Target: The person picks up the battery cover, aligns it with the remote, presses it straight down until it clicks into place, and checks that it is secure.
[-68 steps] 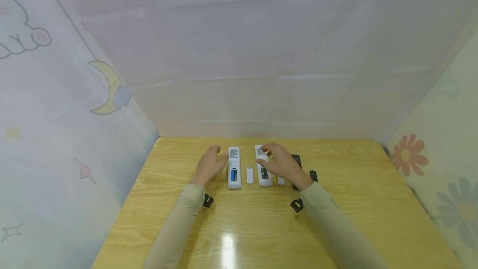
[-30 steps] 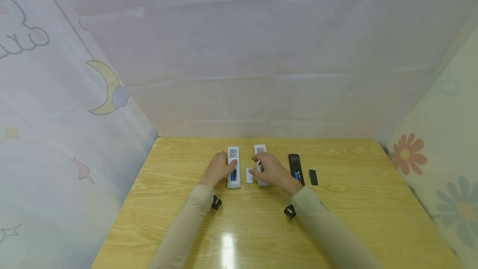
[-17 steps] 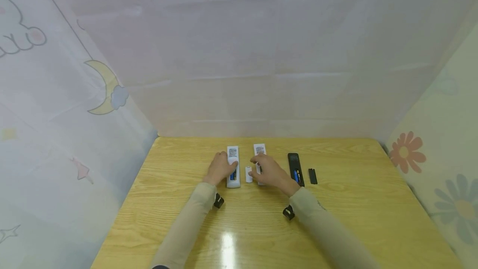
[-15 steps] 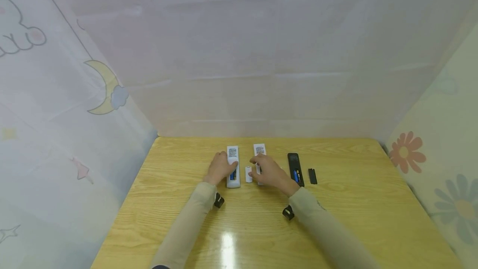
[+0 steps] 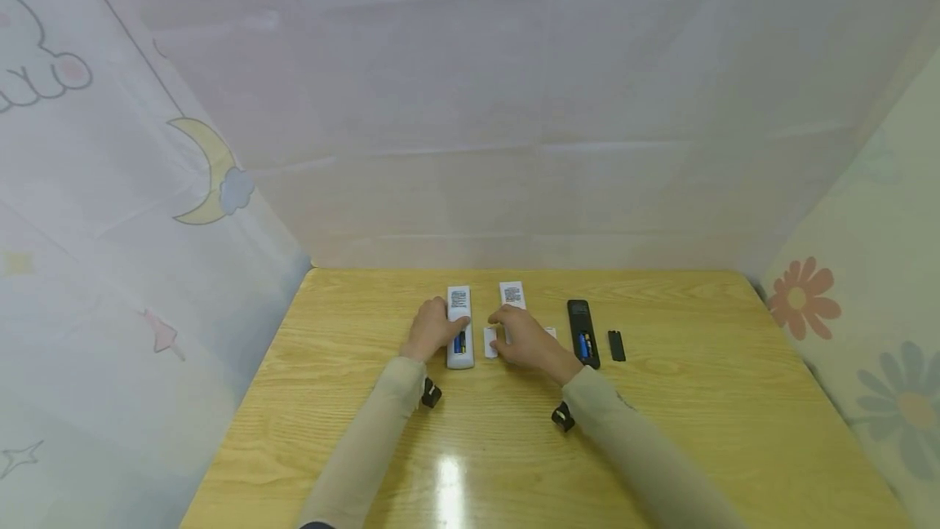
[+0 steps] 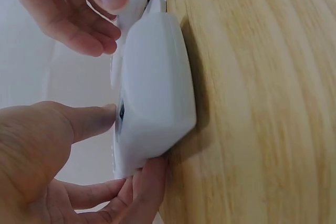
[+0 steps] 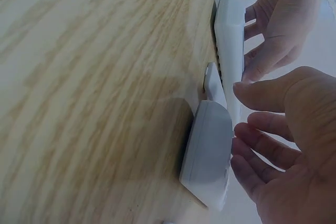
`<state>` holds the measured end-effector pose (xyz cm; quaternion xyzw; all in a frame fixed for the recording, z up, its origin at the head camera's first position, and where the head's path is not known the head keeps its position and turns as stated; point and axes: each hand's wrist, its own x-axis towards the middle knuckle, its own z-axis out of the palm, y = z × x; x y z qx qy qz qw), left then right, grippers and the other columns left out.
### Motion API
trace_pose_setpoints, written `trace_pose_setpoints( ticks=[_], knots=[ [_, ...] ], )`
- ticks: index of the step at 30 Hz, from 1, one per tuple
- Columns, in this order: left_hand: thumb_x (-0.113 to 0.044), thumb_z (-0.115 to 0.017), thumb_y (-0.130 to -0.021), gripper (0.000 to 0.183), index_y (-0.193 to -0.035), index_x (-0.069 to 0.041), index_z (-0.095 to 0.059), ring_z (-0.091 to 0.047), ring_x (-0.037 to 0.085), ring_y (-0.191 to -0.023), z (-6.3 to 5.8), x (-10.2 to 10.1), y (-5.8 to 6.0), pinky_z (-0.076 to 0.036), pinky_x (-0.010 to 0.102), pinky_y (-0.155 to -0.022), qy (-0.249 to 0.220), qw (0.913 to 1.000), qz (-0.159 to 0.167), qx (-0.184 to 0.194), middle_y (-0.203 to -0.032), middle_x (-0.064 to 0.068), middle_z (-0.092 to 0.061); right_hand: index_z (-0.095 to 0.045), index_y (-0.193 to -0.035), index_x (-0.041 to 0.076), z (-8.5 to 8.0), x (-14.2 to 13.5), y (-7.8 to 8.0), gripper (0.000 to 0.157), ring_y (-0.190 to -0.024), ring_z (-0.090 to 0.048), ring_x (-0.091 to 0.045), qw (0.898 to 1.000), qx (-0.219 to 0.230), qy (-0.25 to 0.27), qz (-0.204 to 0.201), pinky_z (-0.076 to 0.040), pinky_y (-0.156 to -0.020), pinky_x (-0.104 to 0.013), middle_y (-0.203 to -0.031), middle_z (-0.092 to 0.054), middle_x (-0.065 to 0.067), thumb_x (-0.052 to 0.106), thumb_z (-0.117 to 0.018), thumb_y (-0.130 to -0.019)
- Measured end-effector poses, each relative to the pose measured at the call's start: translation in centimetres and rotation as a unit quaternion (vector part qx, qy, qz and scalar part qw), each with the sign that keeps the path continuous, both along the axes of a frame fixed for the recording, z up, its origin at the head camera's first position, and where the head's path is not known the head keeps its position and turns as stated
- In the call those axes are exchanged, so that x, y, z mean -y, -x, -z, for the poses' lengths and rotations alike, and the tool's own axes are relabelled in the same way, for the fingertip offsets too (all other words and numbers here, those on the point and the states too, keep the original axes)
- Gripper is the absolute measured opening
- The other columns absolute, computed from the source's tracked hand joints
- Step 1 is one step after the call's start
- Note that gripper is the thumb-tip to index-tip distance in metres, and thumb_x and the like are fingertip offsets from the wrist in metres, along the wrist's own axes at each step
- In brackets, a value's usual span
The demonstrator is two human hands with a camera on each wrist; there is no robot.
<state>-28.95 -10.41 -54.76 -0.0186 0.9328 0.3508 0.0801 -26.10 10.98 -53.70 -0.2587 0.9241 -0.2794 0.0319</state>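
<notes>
My left hand (image 5: 429,331) grips the left white remote control (image 5: 458,300), which lies back side up with its battery bay uncovered and a blue battery (image 5: 459,343) showing. In the left wrist view the thumb presses on top of this remote control (image 6: 157,72) and the fingers curl at its far edge. My right hand (image 5: 525,341) hovers over a second white remote control (image 5: 512,294), hiding its lower half. Its thumb and fingers are parted with nothing between them in the right wrist view. A white battery cover (image 5: 489,336) lies between both remotes, near the right thumb.
Right of the right hand lies a black remote control (image 5: 579,318) with batteries in its uncovered bay, and beside it a black battery cover (image 5: 616,346). Another white cover (image 5: 551,333) peeks out by the right wrist. The wooden table (image 5: 661,431) meets a cloth backdrop (image 5: 441,186).
My left hand has moved right onto the left white remote and taken hold of it. My right hand has shifted left and slightly down toward the white cover between the remotes.
</notes>
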Motion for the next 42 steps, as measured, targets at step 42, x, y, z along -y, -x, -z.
trace_pose_setpoints(
  ticks=[42],
  knots=[
    [-0.033,-0.081,-0.097,0.040,-0.114,0.001,-0.069,-0.067,0.020,-0.084,-1.3,-0.2,0.0,-0.055,0.031,-0.069,-0.017,0.9991,-0.016,0.037,-0.099,0.011,-0.073,-0.068,-0.135,-0.001,0.3,0.9,0.2,0.052,-0.112,-0.064,-0.026,1.000,0.022,0.003,-0.006,-0.057,-0.101,-0.045,-0.129,-0.066,-0.015,0.007,-0.088,-0.087]
  ],
)
